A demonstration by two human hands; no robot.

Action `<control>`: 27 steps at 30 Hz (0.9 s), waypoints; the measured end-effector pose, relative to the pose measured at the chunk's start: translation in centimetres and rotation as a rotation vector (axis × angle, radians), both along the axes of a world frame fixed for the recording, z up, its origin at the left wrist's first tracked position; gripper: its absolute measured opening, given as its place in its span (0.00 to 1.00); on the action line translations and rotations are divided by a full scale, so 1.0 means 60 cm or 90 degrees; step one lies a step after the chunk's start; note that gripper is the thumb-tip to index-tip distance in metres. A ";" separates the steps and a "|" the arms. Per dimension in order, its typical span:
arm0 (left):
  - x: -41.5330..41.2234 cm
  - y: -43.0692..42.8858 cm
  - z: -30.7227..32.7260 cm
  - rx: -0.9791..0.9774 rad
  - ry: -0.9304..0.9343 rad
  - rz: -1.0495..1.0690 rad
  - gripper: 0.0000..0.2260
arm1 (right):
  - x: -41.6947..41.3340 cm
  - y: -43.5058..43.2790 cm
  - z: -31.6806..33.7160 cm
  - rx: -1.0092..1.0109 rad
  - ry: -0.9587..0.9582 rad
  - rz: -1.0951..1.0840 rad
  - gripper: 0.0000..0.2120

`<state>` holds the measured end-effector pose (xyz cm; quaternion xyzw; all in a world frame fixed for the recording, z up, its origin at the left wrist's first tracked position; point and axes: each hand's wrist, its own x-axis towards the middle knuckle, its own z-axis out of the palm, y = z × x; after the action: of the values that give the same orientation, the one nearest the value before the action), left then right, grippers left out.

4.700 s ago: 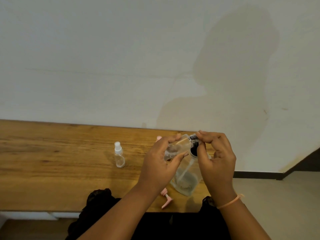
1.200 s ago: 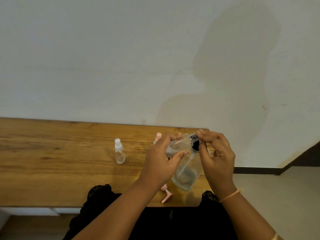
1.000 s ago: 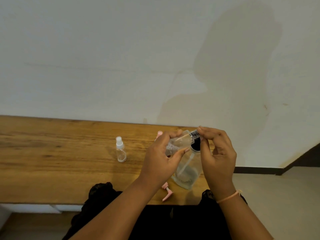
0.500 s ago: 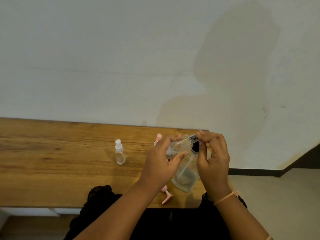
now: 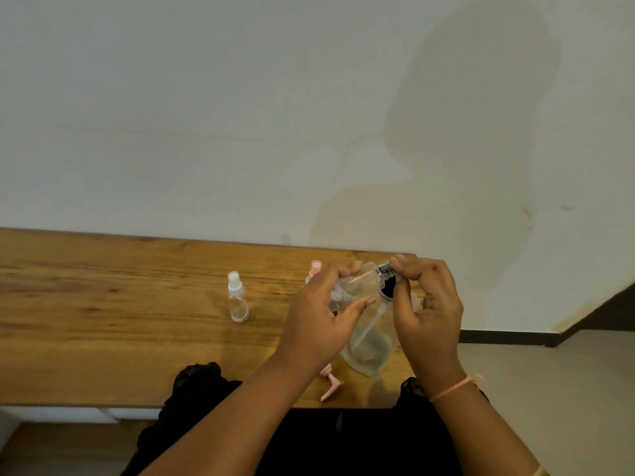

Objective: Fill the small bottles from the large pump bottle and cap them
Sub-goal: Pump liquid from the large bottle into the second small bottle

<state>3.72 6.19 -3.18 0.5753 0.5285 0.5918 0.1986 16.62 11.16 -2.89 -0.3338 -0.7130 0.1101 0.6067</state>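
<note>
Small clear bottle (image 5: 354, 286) is held tilted, body wrapped by curled left hand (image 5: 319, 324); black cap (image 5: 387, 286) at its neck is pinched by right hand (image 5: 426, 310) thumb and fingertips. Large bottle (image 5: 371, 345) is stood just below the grip on table (image 5: 103, 321); spray bottle (image 5: 237, 300) well left.

Long brown wooden table with a grained top (image 5: 103, 338), far edge against the wall. Small clear plastic spray bottle with a white nozzle (image 5: 237, 300) upright near mid-table, standing alone. To its right, a small bottle with a pink top (image 5: 315, 267), mostly hidden. Large clear plastic bottle (image 5: 369, 348) stands towards the right end, near the front. Pink plastic pump head (image 5: 330, 384) lies just beside it at the front edge.
</note>
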 end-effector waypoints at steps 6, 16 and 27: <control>-0.001 -0.003 0.000 -0.007 -0.005 -0.003 0.15 | 0.000 -0.005 0.001 -0.001 0.005 0.010 0.10; 0.001 -0.005 0.009 0.031 -0.011 0.012 0.20 | 0.004 -0.008 0.017 0.037 -0.061 -0.052 0.10; 0.000 -0.004 0.002 0.012 -0.011 0.006 0.19 | 0.005 -0.007 0.007 0.035 -0.048 -0.037 0.10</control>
<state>3.74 5.97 -3.09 0.5698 0.5238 0.6025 0.1948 16.94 10.71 -2.45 -0.3414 -0.7284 0.0603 0.5910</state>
